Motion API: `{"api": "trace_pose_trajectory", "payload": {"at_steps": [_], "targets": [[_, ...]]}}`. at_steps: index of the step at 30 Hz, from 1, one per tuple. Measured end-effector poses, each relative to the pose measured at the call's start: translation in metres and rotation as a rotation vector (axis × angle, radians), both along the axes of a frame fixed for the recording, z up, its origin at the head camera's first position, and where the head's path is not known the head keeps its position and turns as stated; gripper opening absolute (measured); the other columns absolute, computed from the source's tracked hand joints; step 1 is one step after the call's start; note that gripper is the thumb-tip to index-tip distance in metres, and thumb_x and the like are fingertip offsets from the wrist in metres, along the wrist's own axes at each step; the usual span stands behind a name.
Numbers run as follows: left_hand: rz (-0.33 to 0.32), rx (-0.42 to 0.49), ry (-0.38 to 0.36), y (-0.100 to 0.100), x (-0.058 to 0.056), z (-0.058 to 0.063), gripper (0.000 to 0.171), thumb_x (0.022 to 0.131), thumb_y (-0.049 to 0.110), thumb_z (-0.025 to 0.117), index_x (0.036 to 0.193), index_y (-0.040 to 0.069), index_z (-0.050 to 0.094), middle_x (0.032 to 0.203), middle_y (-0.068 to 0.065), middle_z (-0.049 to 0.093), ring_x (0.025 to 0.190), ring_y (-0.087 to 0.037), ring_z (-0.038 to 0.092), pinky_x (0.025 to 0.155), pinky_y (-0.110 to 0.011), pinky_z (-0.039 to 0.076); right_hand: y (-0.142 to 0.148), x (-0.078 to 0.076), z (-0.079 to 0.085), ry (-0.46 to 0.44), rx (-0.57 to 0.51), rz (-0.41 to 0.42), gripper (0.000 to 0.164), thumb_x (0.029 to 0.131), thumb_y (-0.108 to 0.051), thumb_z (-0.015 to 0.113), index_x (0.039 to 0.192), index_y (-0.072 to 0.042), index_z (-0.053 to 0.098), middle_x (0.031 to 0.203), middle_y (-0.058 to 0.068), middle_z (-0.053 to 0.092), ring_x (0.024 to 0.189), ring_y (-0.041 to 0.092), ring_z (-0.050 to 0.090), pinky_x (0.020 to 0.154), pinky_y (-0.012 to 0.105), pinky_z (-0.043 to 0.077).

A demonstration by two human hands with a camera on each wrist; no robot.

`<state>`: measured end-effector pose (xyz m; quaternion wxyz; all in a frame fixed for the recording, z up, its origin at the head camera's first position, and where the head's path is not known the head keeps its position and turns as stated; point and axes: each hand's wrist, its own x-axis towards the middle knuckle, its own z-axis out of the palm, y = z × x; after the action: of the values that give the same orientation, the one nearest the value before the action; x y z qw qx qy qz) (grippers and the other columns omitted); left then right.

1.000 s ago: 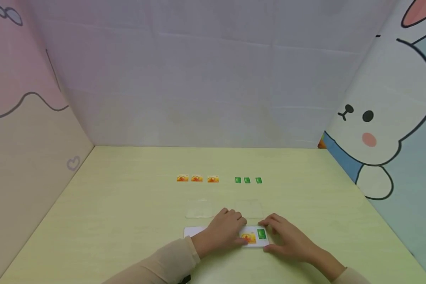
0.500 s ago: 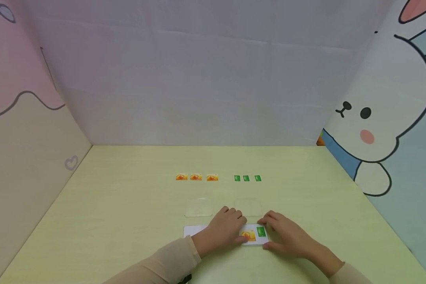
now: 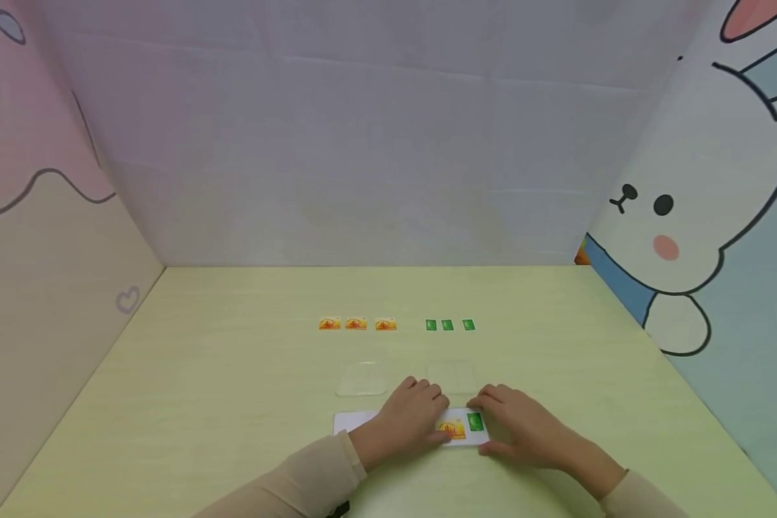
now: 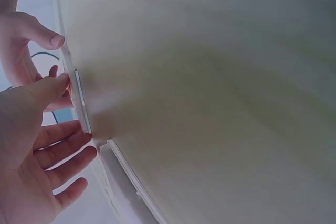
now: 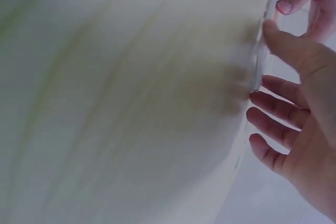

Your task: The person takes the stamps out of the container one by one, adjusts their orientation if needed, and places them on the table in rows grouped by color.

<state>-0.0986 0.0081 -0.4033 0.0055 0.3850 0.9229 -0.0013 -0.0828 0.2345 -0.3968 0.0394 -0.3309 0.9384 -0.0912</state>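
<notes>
In the head view, a flat white rectangular card (image 3: 458,441) lies near the front of the table, bearing an orange sticker (image 3: 452,429) and a green sticker (image 3: 475,421). My left hand (image 3: 404,417) grips its left part, thumb at the near edge and fingers at the far edge. My right hand (image 3: 524,432) holds the right end the same way. Seen from the left wrist, the card's edge (image 4: 80,100) looks thin and glossy, close over the table. Left of it is another white flat piece (image 3: 350,419), partly hidden by my left hand and sleeve.
Two clear flat plates, a left one (image 3: 361,379) and a right one (image 3: 452,377), lie just beyond my hands. Farther back is a row of orange stickers (image 3: 356,324) beside a row of green stickers (image 3: 447,325). A pale wall (image 3: 375,158) closes off the table's back.
Both hands keep their hold on the white card, with almost no movement. The whole view has shifted slightly with the head.
</notes>
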Motion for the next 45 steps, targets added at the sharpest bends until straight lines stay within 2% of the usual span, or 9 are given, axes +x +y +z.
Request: {"api": "trace_pose_trajectory", "payload": {"at_steps": [10, 17, 28, 34, 45], "targets": [[0.002, 0.007, -0.004, 0.001, -0.001, -0.002, 0.043, 0.086, 0.056, 0.061, 0.111, 0.021, 0.065, 0.107, 0.008, 0.065, 0.097, -0.009, 0.056, 0.086, -0.026, 0.041, 0.009, -0.006, -0.008, 0.135, -0.018, 0.18, 0.052, 0.087, -0.049, 0.064, 0.126, -0.016, 0.054, 0.118, -0.007, 0.055, 0.103, 0.006, 0.053, 0.09, 0.033, 0.051], [0.012, -0.01, -0.014, 0.001, -0.001, -0.002, 0.042, 0.087, 0.056, 0.06, 0.111, 0.022, 0.064, 0.109, 0.008, 0.064, 0.099, -0.009, 0.056, 0.089, -0.026, 0.042, 0.011, -0.015, -0.016, 0.142, -0.047, 0.249, 0.055, 0.086, -0.047, 0.064, 0.128, -0.015, 0.051, 0.121, -0.007, 0.053, 0.105, 0.004, 0.049, 0.092, 0.03, 0.049], [0.022, 0.011, -0.022, 0.0, -0.002, -0.004, 0.041, 0.087, 0.054, 0.061, 0.111, 0.021, 0.064, 0.108, 0.008, 0.064, 0.098, -0.009, 0.056, 0.088, -0.026, 0.041, 0.013, -0.02, -0.025, 0.12, -0.181, 0.248, 0.049, 0.085, -0.046, 0.066, 0.119, -0.014, 0.053, 0.112, -0.009, 0.054, 0.101, 0.003, 0.047, 0.089, 0.028, 0.047], [0.009, 0.017, 0.001, 0.0, -0.004, -0.005, 0.04, 0.086, 0.054, 0.061, 0.11, 0.022, 0.064, 0.106, 0.009, 0.064, 0.097, -0.009, 0.056, 0.086, -0.025, 0.041, 0.014, -0.021, -0.026, 0.151, -0.186, 0.253, 0.048, 0.085, -0.047, 0.066, 0.118, -0.014, 0.054, 0.11, -0.01, 0.053, 0.099, 0.003, 0.047, 0.087, 0.029, 0.046], [0.002, 0.032, -0.001, -0.001, -0.006, -0.007, 0.038, 0.087, 0.053, 0.062, 0.109, 0.022, 0.065, 0.104, 0.009, 0.064, 0.096, -0.009, 0.055, 0.085, -0.025, 0.04, 0.013, -0.022, -0.027, 0.192, -0.139, 0.23, 0.047, 0.084, -0.052, 0.065, 0.115, -0.018, 0.055, 0.109, -0.012, 0.055, 0.1, 0.002, 0.046, 0.084, 0.026, 0.04]]}}
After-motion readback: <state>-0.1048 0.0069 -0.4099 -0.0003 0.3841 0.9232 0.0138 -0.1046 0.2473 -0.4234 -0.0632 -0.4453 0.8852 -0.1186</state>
